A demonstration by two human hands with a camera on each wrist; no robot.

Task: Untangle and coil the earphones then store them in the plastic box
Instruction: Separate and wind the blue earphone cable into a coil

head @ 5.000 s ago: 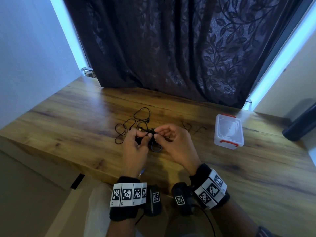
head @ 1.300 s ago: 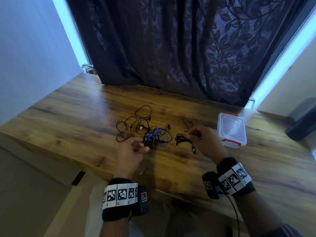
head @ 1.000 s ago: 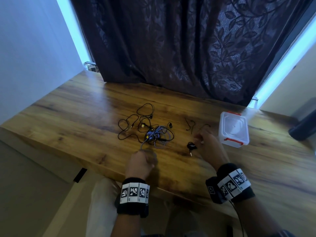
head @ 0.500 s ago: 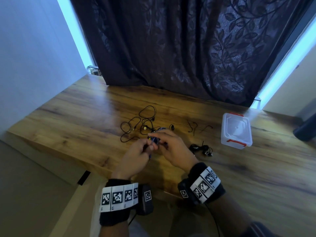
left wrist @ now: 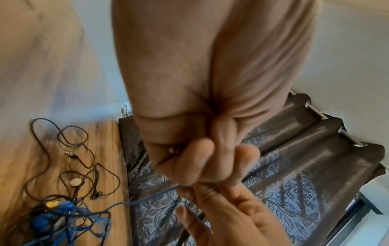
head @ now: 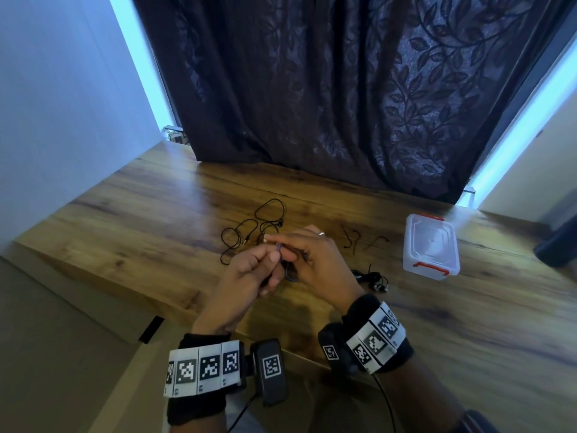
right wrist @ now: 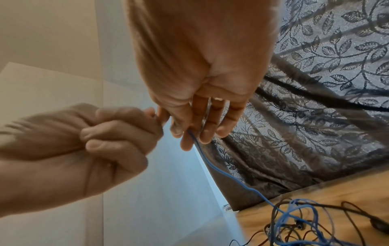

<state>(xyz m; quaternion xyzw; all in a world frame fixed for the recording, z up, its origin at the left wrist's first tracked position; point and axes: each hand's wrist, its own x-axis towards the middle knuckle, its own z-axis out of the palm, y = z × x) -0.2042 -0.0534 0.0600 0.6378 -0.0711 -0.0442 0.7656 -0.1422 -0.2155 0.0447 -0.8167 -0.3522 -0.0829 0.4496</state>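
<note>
Above the table's front middle, my left hand (head: 271, 260) and right hand (head: 295, 256) meet. The left hand (left wrist: 202, 166) is curled into a fist and grips the end of the blue earphone cable (left wrist: 147, 198). The right hand (right wrist: 189, 133) pinches the same blue cable (right wrist: 221, 171), which runs down to a blue and black tangle (right wrist: 294, 214) on the wood. Loose black earphones (head: 249, 229) lie just beyond the hands. A coiled black set (head: 373, 278) lies to the right. The clear plastic box (head: 432, 245) with red clips stands shut further right.
The wooden table (head: 156, 220) ends at a dark leaf-patterned curtain (head: 343, 89) at the back and a white wall on the left. Short black wire pieces (head: 354, 239) lie between the hands and the box. A dark object (head: 559, 245) is at the far right.
The right hand left the coiled black set near the box and came back to the tangle. Both hands have now taken the blue cable and lifted it off the table.
</note>
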